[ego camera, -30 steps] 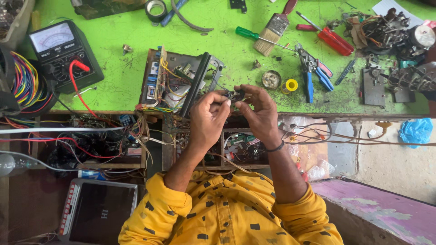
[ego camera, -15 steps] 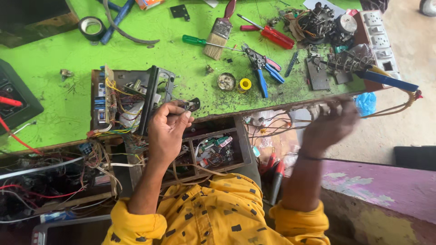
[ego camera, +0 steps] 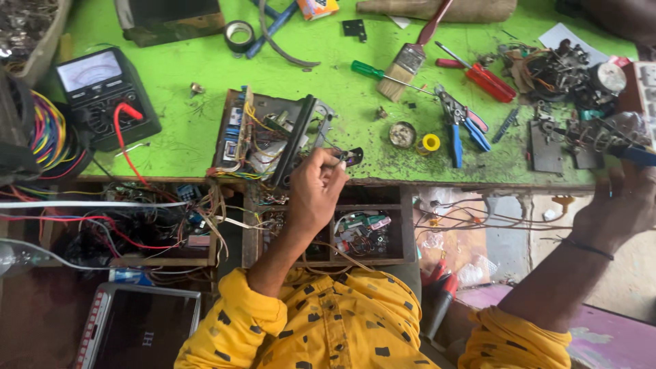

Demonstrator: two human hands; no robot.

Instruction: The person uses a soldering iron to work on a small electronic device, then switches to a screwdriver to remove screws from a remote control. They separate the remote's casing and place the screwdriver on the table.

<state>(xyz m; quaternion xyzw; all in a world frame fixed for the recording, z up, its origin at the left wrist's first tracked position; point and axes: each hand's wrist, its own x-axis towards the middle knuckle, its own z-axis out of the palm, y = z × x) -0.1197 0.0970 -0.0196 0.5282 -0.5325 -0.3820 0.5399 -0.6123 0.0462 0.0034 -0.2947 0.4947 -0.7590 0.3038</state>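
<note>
My left hand (ego camera: 318, 190) pinches a small dark electronic part (ego camera: 351, 156) at the front edge of the green workbench (ego camera: 184, 130), just right of an opened circuit chassis (ego camera: 270, 137) full of wires. My right hand (ego camera: 618, 205) is stretched far to the right. Its fingers reach up to the blue handle of a tool (ego camera: 641, 156) that lies among metal parts; whether they are closed on the handle is unclear. A dark band sits on that wrist.
On the bench lie an analog multimeter (ego camera: 102, 96) with a red lead, a tape roll (ego camera: 240, 34), a paintbrush (ego camera: 403, 65), screwdrivers (ego camera: 482, 75), blue-handled pliers (ego camera: 461, 126) and a yellow ring (ego camera: 430, 142). Open drawers (ego camera: 355, 229) with wires sit below the edge.
Both hands were together on the small part. My right hand let go and swung far right to the blue-handled tool. My left hand kept the part.
</note>
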